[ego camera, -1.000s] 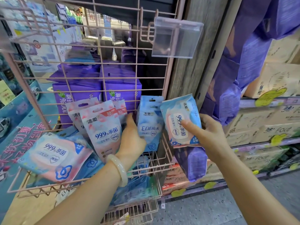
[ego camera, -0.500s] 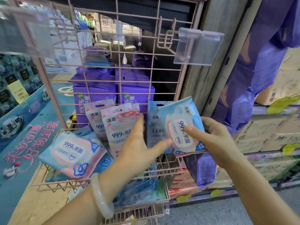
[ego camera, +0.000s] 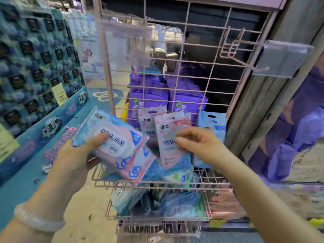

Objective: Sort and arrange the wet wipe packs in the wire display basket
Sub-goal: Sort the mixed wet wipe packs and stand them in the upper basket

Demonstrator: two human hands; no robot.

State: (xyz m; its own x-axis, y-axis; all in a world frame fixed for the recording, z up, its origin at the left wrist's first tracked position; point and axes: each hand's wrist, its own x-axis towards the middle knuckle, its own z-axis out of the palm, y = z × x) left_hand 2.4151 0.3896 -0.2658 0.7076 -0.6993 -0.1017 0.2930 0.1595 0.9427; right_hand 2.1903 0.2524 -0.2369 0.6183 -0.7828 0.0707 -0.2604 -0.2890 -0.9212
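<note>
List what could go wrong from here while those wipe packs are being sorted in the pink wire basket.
1. The left hand grips a large wipe pack at the basket's left edge, with another pack loose under it; either might slip out.
2. The right hand pinches an upright pink pack leaning among others; pulling it could topple the neighbouring upright packs.
3. The wire basket has open gaps, so thin packs may snag or drop through.

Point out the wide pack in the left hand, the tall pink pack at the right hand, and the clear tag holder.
Wide pack (ego camera: 114, 137), head view, on its white label.
Tall pink pack (ego camera: 168, 130), head view, upper front.
Tag holder (ego camera: 282, 58), head view, middle of clear plate.
</note>
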